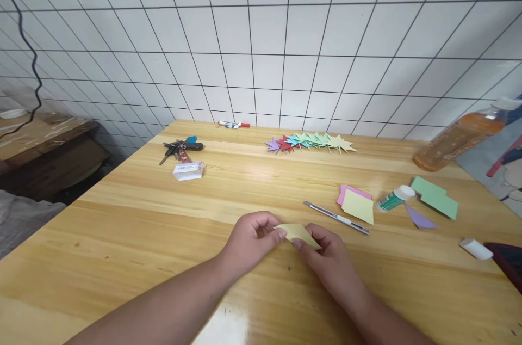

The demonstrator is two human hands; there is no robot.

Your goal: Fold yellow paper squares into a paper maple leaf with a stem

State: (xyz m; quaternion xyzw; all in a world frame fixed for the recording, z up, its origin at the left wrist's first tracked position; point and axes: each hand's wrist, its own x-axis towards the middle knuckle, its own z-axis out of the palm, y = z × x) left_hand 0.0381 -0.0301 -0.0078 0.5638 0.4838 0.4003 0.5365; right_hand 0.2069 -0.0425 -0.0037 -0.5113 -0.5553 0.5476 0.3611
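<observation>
A person's two bare hands work over a wooden table (pixel 122 236), on which a slim craft knife (pixel 336 217) lies flat. To the left of the knife and nearer the person, both hands hold a small piece of pale yellow paper (pixel 297 232) above the tabletop. The left hand (pixel 255 241) pinches its left end between thumb and forefinger; the right hand (pixel 332 255) pinches its right end, thumb on top, the other fingers curled and partly hidden. Whether the paper has a finished crease is too small to tell.

Just beyond the knife are pink and yellow squares (pixel 358 207); to its right, a glue stick (pixel 395 198), a purple triangle (pixel 420 217) and green squares (pixel 435 197). Well beyond it stretches a row of pointed folded papers (pixel 312 142).

The step in hand appears to be shaping a fold. The next move seems to call for matched edges and even thumb pressure.
</observation>
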